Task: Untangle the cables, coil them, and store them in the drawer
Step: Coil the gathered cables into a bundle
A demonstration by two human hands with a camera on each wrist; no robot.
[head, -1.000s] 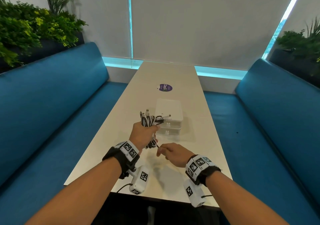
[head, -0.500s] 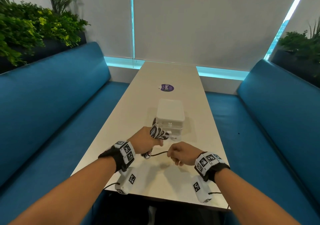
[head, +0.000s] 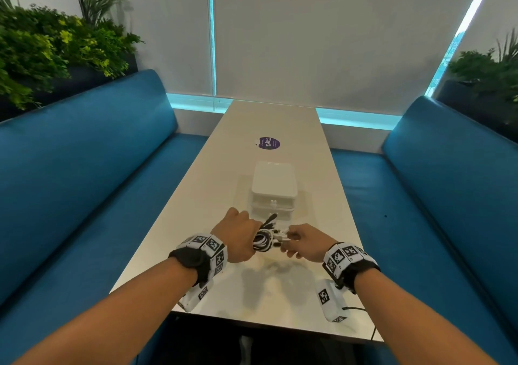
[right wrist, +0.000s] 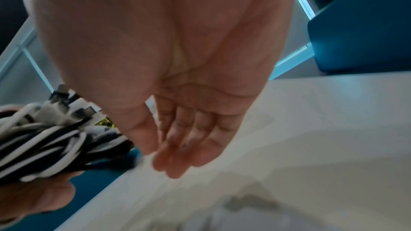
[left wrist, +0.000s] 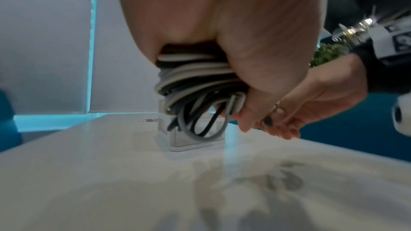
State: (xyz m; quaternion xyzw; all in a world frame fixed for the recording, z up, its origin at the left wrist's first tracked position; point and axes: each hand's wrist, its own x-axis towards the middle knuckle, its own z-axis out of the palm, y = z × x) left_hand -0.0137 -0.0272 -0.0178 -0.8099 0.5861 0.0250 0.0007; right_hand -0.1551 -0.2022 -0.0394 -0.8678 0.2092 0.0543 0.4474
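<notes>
Both hands busy: my left hand (head: 237, 234) clenches the cables (head: 265, 238), right hand (head: 304, 240) pinching loose plug ends; I'd tuck them tight.

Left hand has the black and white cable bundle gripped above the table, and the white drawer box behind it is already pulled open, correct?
Not quite. The left hand does grip the cable bundle above the table, but the drawer box is closed; the head view shows no drawer pulled out.

A white plastic drawer box (head: 274, 188) stood mid-table, just beyond both hands. Bare white tabletop (head: 196, 210) lay either side.
</notes>
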